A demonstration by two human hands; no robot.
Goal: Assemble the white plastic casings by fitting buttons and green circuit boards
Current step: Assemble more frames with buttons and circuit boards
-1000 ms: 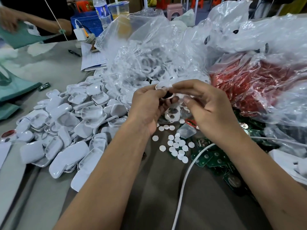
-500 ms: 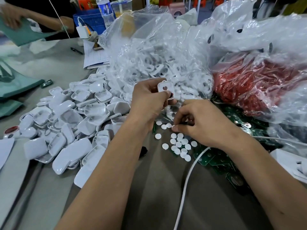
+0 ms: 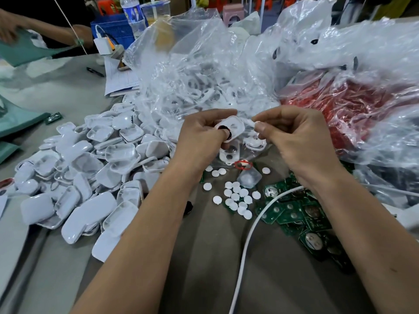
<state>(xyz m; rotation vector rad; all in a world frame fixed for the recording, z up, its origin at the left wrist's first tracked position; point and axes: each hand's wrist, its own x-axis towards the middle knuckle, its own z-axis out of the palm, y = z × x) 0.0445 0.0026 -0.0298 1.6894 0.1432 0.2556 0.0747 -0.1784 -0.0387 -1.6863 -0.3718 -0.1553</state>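
Fingers of the left hand grip a small white rounded plastic casing; the right hand pinches a tiny white round button just beside that casing. Button-fitting seems underway; next, seat it in the casing's hole.

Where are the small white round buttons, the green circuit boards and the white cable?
Small white round buttons [image 3: 235,196], head view: middle of the loose cluster.
Green circuit boards [image 3: 292,214], head view: centre of the pile.
White cable [image 3: 247,243], head view: mid-length.

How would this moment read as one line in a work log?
left hand: holds white casing | right hand: pinches small white piece beside it | loose buttons, green boards: on table
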